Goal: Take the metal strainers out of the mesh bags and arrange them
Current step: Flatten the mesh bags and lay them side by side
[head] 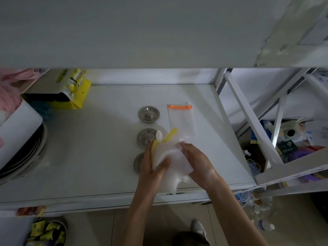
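On the white table [88,157] in front of me, going left to right, three round metal strainers with a knob in the middle lie in a column running away from me: the far one [148,114] sits clear, the middle one [146,137] is partly hidden behind the bag I hold, and the near one [138,163] shows only its left edge beside my left wrist. Just right of the far strainer lies a flat, see-through mesh bag with an orange zip strip [182,119], which looks empty.

My left hand [152,167] grips the left side of a white mesh bag with a yellow zip strip [168,153], fingers wrapped round it with the thumb pressed across the front. My right hand [197,162] is closed on the bag's right side, fingers pinching the mesh near the top. The bag hangs between both hands just above the near edge of the table, bunched up. I cannot tell whether a strainer sits inside; the mesh is too crumpled and blurred.

I judge this to be the fourth bag, being either opened or emptied. Next I need to part the yellow zip mouth, reach in or tip the bag, draw out any strainer, and set it in line with the column.
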A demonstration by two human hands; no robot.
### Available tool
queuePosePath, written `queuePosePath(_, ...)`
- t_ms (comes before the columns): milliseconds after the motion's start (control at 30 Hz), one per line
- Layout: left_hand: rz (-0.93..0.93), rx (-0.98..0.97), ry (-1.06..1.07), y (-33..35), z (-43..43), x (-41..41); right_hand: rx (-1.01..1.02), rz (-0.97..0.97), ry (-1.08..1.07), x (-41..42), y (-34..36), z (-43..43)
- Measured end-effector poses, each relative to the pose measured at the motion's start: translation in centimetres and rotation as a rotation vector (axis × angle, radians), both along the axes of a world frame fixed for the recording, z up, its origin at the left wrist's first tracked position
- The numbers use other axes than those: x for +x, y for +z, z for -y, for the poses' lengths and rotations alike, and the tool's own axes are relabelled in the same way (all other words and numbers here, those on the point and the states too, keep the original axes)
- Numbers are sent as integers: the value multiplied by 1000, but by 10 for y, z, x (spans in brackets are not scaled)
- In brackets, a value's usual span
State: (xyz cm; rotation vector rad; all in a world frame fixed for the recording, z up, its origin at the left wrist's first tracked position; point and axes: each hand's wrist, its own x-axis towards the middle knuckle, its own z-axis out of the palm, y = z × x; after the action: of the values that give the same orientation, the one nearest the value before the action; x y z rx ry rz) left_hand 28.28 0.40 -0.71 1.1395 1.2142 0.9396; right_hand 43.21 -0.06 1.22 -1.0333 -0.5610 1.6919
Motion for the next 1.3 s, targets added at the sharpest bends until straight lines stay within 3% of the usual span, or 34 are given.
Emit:
queuePosePath(100,44,-34,-4,3,1,0,114,187,52,-1,2,3)
queuePosePath(267,59,-23,-60,12,3,1,147,222,198,-1,2,3)
queuePosePath(433,66,-122,-98,17,3,3,-121,-75,33,2,-5,-2)
queuePosePath(533,103,-123,-65,19,4,4,-256,-80,-79,1,-16,-4)
queuePosePath(633,180,-102,0,19,5,6,-319,-70,-34,2,-12,-4)
queuePosePath(733,305,-95,27,23,7,5,-210,-300,101,1,1,5)
queuePosePath(767,331,-101,38,22,7,6,-181,-298,128,-1,6,6)
queuePosePath(967,332,-145,8,26,4,12,-197,-121,12,23,-13,-7)
queuePosePath(1167,207,-277,-17,12,1,26,-28,489,-387,95,-23,-61)
queuePosePath(1300,148,-286,-6,3,7,26,-104,691,-392,158,-33,-103)
